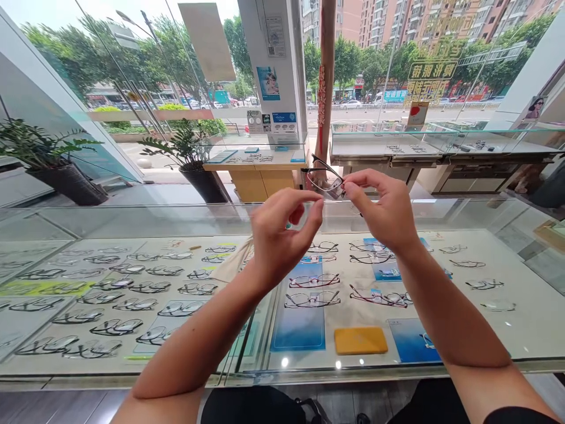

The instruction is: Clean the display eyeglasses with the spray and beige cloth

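Note:
I hold a pair of thin dark-framed glasses point(324, 175) up in front of me, above a glass display counter point(132, 371). My right hand point(383, 207) pinches the frame near its lens between thumb and forefinger. My left hand point(280, 232) is curled beside it, thumb and forefinger pressed together just left of the frame; whether they touch the glasses is unclear. Below both hands, many glasses lie in rows inside the counter, on white trays at left and on blue cards point(298, 327) in the middle.
A yellow pad point(361, 340) lies inside the counter near its front edge. Two potted plants point(196, 159) stand by the window at left. A wooden table point(260, 174) and further glass showcases point(424, 150) stand behind the counter. A street shows through the window.

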The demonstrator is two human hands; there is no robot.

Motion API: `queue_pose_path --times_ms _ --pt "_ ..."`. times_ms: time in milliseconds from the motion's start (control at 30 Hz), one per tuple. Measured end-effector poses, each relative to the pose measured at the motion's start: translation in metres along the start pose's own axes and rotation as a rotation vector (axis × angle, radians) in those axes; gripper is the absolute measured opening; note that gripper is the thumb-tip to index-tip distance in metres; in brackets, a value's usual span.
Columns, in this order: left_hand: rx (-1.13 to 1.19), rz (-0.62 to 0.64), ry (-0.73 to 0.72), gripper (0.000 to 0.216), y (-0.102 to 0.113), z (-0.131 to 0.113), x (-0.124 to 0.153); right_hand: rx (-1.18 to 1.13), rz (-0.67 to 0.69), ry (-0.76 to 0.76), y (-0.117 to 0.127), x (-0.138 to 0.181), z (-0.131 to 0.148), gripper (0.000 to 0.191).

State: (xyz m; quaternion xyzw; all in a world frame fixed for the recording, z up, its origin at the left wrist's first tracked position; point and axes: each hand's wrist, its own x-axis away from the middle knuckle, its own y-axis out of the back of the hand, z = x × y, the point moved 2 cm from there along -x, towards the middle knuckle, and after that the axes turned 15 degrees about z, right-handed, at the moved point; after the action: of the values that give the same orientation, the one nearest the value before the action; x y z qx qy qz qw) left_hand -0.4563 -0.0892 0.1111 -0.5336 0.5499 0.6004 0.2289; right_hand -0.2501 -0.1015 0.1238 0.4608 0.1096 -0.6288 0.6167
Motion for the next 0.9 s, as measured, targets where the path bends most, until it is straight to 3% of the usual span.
queue_pose_path --times_ms 67,133,433,600,733,800,900 --pt "0.136 0.133 0.129 0.017 -0.006 -0.003 0.002 0.107 -0.046 0.075 -0.007 0.003 0.008 0.015" --pt "0.275 0.185 0.246 0.024 -0.011 -0.003 0.004 0.184 -0.062 0.137 -0.015 0.006 0.013 0.016" --pt "0.643 0.184 0.566 0.037 -0.011 0.005 -0.002 0.351 -0.079 0.238 -0.035 0.013 0.015 0.018" --pt "0.679 0.173 0.596 0.032 -0.016 0.020 -0.001 0.350 0.081 0.166 -0.028 0.015 0.023 0.019" --pt "0.589 0.230 0.556 0.025 -0.016 0.023 -0.001 0.322 0.123 0.090 -0.003 0.013 0.027 0.017" --pt "0.512 0.333 0.532 0.022 -0.017 0.018 -0.003 0.299 0.066 0.056 0.013 0.011 0.029 0.019" --pt "0.361 0.610 0.488 0.019 -0.029 0.008 -0.009 0.232 -0.041 0.063 0.034 0.009 0.031 0.015"
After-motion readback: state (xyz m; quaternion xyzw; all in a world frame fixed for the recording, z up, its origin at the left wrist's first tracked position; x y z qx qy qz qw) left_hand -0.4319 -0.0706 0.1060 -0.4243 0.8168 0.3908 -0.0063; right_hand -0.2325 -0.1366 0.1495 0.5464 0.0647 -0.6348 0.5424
